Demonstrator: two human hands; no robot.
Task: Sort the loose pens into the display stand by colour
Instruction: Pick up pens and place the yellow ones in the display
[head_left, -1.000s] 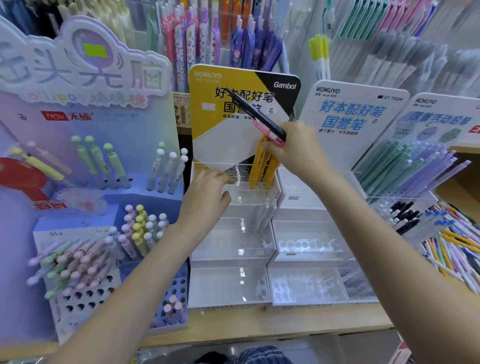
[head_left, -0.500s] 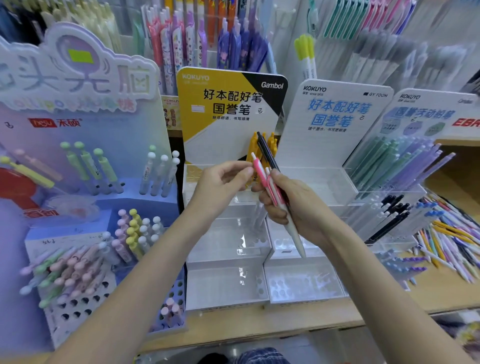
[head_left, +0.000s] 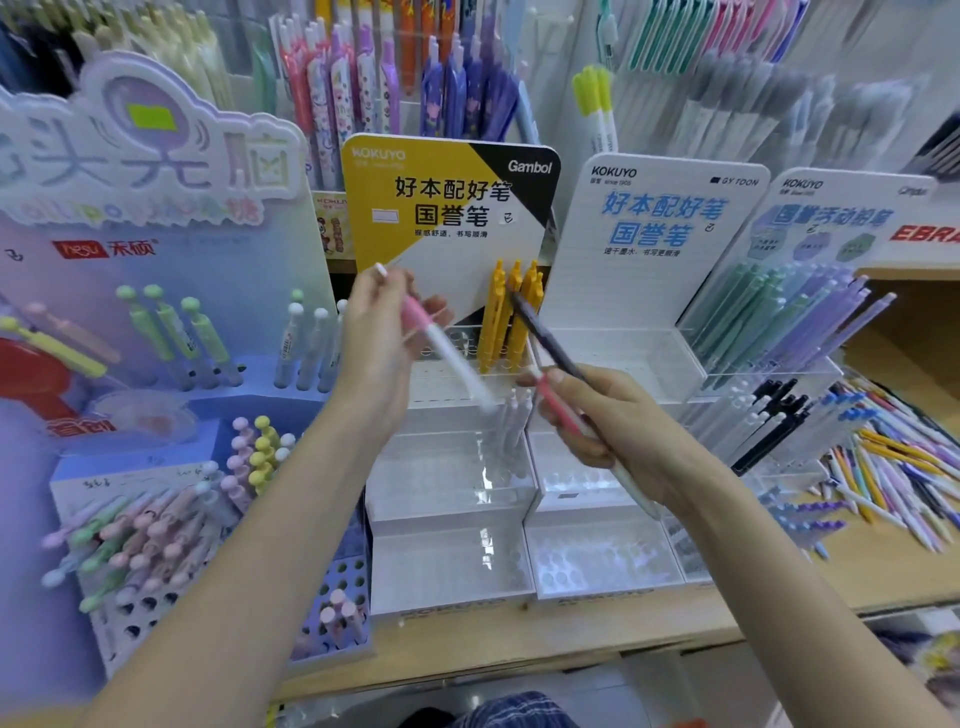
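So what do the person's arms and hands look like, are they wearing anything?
Both arms are bare all the way up, with no sleeves in view. The left hand and the right hand have no gloves, and no rings, watch or bracelets show. The fingernails look short and plain, though the picture is a bit blurry.

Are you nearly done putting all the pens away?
Not nearly. Done: a few yellow pens stand in the top row of the clear stand, with some white pens a row below. In hand: the left hand holds a pink-and-white pen; the right hand holds a dark pen and another pink pen. Left: the lower tiers sit bare, and a pile of loose pens waits on the right.
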